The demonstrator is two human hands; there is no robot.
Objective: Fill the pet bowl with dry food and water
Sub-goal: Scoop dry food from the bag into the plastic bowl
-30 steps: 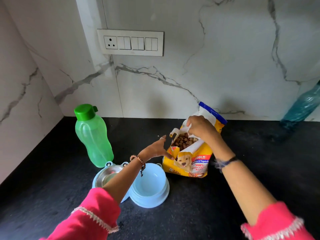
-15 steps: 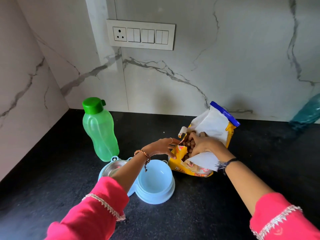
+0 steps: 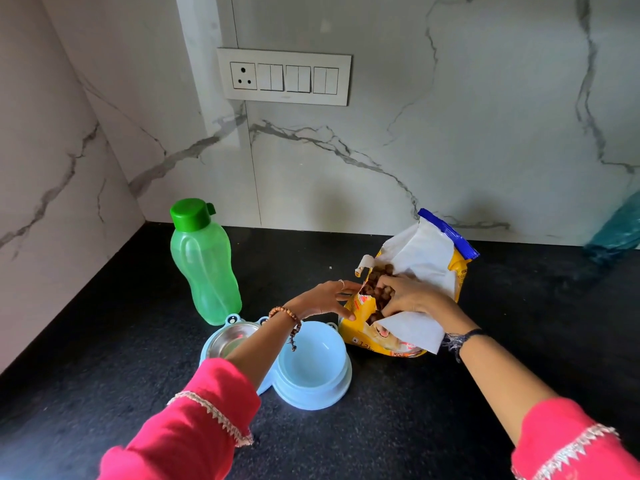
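Pet bowl (image 3: 311,372): light blue double feeder on the black counter (image 3: 104,375), long axis running left to right. Its right cup is bare blue plastic; the left cup holds a steel insert (image 3: 230,341), partly hidden by the left forearm.

Food bag (image 3: 408,299): yellow, just right of the bowl, standing tilted with its open mouth toward the camera and left; brown kibble (image 3: 379,292) shows inside. The printed front is largely covered by a folded white flap.

Right hand (image 3: 415,296): in the bag mouth, fingers curled down into the kibble; whether they grip any cannot be told.

Left hand (image 3: 322,301): fingers spread, tips touching the bag's left edge.

Bottle (image 3: 202,265): green, upright, cap on, behind the bowl's left end.

Teal object (image 3: 616,233): cut off at the right edge, unidentifiable.
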